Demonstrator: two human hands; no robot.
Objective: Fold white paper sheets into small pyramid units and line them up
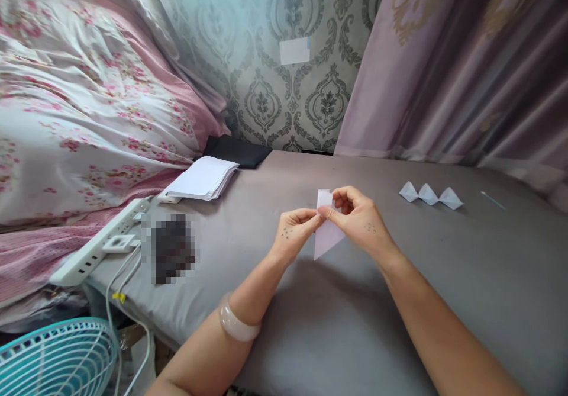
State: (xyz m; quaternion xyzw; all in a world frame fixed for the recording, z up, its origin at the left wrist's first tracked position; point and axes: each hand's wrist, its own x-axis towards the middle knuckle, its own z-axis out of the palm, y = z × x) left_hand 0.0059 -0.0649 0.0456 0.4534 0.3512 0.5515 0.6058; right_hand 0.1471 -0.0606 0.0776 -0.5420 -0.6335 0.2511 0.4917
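A partly folded sheet of white paper (327,237) is held up over the grey-covered table, its lower end coming to a point. My left hand (293,230) pinches its left edge between thumb and fingers. On the other side, my right hand (361,215) grips it, thumb across the front and fingers curled behind. Above the thumbs a narrow folded strip of the paper stands up. Over to the right, several-sided folded white paper pieces (428,195) stand in a row of three peaks.
A stack of white paper (204,178) lies at the back left by a black flat item (242,150). Along the left edge run a power strip (106,239) and cables, with a blurred dark object (173,248) nearby. A thin stick (492,199) lies far right; a fan (57,357) stands lower left.
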